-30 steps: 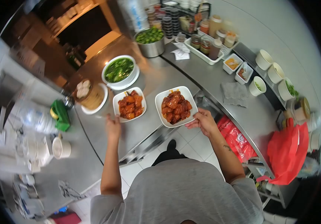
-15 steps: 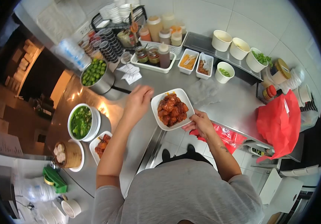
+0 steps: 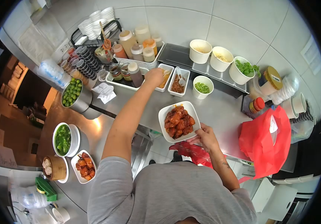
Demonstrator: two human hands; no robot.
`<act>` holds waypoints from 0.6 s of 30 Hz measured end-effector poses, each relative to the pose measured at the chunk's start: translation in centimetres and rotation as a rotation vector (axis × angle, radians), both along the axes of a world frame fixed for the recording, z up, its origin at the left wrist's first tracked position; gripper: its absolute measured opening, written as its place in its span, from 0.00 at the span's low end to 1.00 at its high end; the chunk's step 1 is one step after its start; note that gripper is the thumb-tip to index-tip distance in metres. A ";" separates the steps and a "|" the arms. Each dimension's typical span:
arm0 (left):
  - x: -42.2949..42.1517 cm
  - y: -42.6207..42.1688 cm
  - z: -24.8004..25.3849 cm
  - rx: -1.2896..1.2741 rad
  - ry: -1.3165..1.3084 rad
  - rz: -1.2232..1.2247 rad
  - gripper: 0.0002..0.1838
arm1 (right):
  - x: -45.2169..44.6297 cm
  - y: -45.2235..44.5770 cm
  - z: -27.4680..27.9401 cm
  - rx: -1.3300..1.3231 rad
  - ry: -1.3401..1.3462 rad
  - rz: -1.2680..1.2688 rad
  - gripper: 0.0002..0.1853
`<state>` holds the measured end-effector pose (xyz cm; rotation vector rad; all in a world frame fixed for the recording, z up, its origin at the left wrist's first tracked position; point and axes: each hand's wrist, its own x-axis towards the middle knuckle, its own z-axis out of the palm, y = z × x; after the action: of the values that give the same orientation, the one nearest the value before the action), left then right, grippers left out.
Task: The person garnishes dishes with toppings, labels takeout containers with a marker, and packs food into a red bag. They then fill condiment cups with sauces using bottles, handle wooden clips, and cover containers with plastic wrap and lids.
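Observation:
My right hand (image 3: 204, 138) grips the near right rim of a white square bowl (image 3: 162, 115). Glossy, red-sauced fried pieces (image 3: 179, 121) fill it, and it is held level in front of my body. My left hand (image 3: 154, 77) reaches forward to a white tub of yellow-orange topping (image 3: 165, 83) and covers its left side. Its fingers are closed, and whatever is between them is hidden. Right beside that tub stands another white tub of brown crumbly topping (image 3: 177, 86) with a spoon in it. Further right is a cup of chopped green onion (image 3: 202, 88).
A tray of sauce bottles (image 3: 135, 74) stands left of the tubs. White cups (image 3: 200, 51) line a raised shelf. At right sits a red bag (image 3: 263, 142). On the left are a pot of green limes (image 3: 72, 93), a bowl of greens (image 3: 63, 140), a second sauced dish (image 3: 86, 167) and a bamboo steamer (image 3: 58, 168).
My left hand has moved forward from beside the bowl to the topping tub. My right hand still holds the bowl. The view has shifted, so the counter appears further left.

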<state>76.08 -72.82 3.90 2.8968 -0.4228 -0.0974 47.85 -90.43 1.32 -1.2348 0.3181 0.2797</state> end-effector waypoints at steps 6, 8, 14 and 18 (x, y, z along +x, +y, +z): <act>0.0 -1.3 1.2 -0.018 0.103 0.074 0.15 | 1.6 -0.4 -0.4 0.047 0.001 0.069 0.20; 0.0 -1.3 1.5 -0.008 0.124 0.037 0.16 | 2.2 0.0 -0.7 0.080 0.006 0.076 0.19; -0.6 -0.6 2.5 0.072 -0.026 -0.072 0.11 | 4.3 1.2 -0.1 0.056 0.015 0.116 0.20; -2.6 1.6 3.9 0.199 -0.141 -0.183 0.10 | 5.0 1.8 0.2 0.072 0.030 0.117 0.17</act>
<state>73.49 -71.18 7.83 3.0640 -0.7429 0.0402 52.90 -88.67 1.56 -1.1807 0.2598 0.4078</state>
